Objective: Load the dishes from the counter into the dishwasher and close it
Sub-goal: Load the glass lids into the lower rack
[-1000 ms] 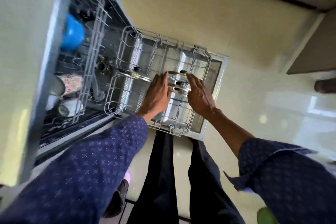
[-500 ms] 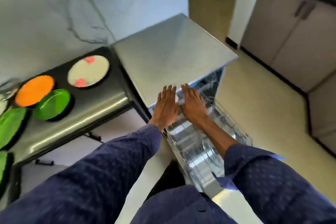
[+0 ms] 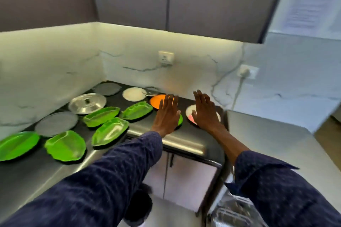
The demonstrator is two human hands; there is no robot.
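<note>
Several dishes lie on the dark counter [image 3: 186, 142]. My left hand [image 3: 167, 116] hovers flat, fingers straight, over a round green plate [image 3: 180, 119] and the near edge of an orange plate [image 3: 156, 100]. My right hand [image 3: 204, 113] is spread above a white plate with pink marks [image 3: 190, 110]. Neither hand holds anything. Several green leaf-shaped plates [image 3: 108, 131] lie to the left, along with a steel lid [image 3: 87, 103], two grey round plates [image 3: 56, 123] and a white plate [image 3: 133, 94]. The pulled-out dishwasher rack [image 3: 234, 212] shows at the bottom right.
The dishwasher's steel top [image 3: 273, 145] stands right of the counter. A marble backsplash with two wall sockets [image 3: 166, 58] runs behind the dishes. Grey upper cabinets [image 3: 212, 5] hang overhead. A cabinet door [image 3: 184, 180] sits below the counter's front edge.
My view swung up from the dishwasher rack to the counter. Both hands left the rack and moved over the plates at the counter's right end, still holding nothing.
</note>
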